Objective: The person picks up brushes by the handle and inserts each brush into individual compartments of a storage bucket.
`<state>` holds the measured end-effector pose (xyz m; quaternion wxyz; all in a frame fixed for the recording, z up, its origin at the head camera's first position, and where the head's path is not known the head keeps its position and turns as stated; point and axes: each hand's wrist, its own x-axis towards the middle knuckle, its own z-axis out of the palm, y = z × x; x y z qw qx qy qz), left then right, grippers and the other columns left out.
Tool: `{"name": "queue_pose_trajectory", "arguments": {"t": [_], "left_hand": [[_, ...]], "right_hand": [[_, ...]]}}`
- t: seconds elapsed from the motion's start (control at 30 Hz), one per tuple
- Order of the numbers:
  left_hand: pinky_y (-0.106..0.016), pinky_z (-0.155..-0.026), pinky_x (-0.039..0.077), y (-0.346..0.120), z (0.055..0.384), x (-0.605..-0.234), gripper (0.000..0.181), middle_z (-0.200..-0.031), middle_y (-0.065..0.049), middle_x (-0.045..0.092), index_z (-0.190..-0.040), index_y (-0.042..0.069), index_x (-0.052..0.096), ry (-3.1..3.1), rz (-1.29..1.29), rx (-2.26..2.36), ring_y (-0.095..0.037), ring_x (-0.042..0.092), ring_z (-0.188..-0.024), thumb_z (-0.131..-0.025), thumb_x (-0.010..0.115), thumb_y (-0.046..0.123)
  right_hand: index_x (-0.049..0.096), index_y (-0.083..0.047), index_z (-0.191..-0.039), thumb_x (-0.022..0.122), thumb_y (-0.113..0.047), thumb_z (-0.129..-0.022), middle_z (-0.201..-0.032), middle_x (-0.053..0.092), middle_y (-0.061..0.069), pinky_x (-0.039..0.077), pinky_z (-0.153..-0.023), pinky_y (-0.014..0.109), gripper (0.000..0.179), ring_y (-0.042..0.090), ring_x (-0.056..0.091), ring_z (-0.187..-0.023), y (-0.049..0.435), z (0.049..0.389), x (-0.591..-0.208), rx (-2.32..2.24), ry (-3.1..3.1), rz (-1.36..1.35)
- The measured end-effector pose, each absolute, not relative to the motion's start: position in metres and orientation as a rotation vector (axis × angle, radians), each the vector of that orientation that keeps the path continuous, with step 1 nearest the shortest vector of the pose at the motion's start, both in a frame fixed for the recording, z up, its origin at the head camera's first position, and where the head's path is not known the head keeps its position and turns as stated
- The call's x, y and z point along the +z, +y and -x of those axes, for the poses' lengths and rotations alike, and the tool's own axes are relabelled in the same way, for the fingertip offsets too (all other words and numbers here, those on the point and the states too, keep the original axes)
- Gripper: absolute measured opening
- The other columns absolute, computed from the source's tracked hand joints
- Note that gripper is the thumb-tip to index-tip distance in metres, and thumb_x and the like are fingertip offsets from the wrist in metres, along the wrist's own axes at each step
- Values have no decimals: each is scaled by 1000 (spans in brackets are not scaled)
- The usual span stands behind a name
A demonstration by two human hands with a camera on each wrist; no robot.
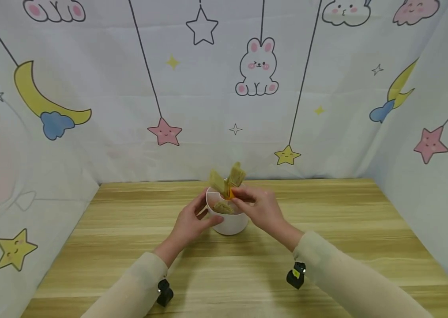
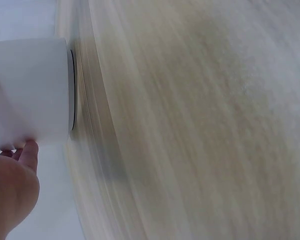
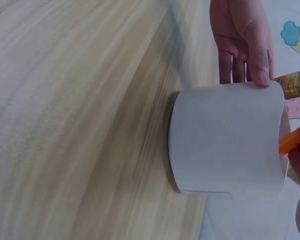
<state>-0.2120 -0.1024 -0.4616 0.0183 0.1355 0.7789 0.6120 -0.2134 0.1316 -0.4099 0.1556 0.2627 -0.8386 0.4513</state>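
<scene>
A white round brush holder (image 1: 229,224) with inner dividers stands upright on the table. My left hand (image 1: 193,219) grips its left side, thumb at the front and fingers around the back; the left wrist view shows this hand (image 2: 12,187) against the holder's wall (image 2: 30,90). Over the rim, my right hand (image 1: 261,207) pinches the orange handle (image 3: 294,139) of a paintbrush (image 1: 237,174), its bristles up and the handle's lower end hidden inside the holder. Another paintbrush (image 1: 216,182) sticks up beside it. Tan bristles (image 1: 223,207) show lower, in the front compartment.
The wood-grain table (image 1: 224,274) extends around the holder. Behind it and at both sides hangs a white cloth (image 1: 208,97) printed with stars, moons and rabbits. Small black devices (image 1: 296,275) are strapped at both wrists.
</scene>
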Motion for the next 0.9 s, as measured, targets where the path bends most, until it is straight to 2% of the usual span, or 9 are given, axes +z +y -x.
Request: {"name": "queue_pose_trajectory", "arguments": {"t": [0.43, 0.73, 0.9], "left_hand": [[-48, -124, 38, -103, 212, -462, 93, -170, -11, 40, -169, 16, 33, 2414, -399, 1887, -30, 36, -158, -93, 86, 14], [-43, -123, 40, -103, 212, -462, 93, -169, -6, 42, -168, 21, 37, 2409, -368, 1895, -25, 38, -157, -91, 88, 15], [-47, -123, 40, -102, 212, -463, 93, -170, -10, 40, -169, 18, 35, 2404, -386, 1903, -29, 36, -158, -92, 88, 15]], "right_hand": [[80, -2, -120, 82, -7, -95, -109, 81, 12, 67, -79, 41, 25, 25, 80, -97, 135, 206, -422, 1165, -2289, -796], [81, -1, -117, 85, -8, -92, -107, 82, 12, 67, -78, 36, 26, 24, 81, -94, 134, 202, -431, 1106, -2286, -795], [81, -1, -116, 86, -9, -91, -105, 82, 12, 67, -75, 38, 26, 24, 81, -92, 135, 202, -433, 1031, -2273, -806]]}}
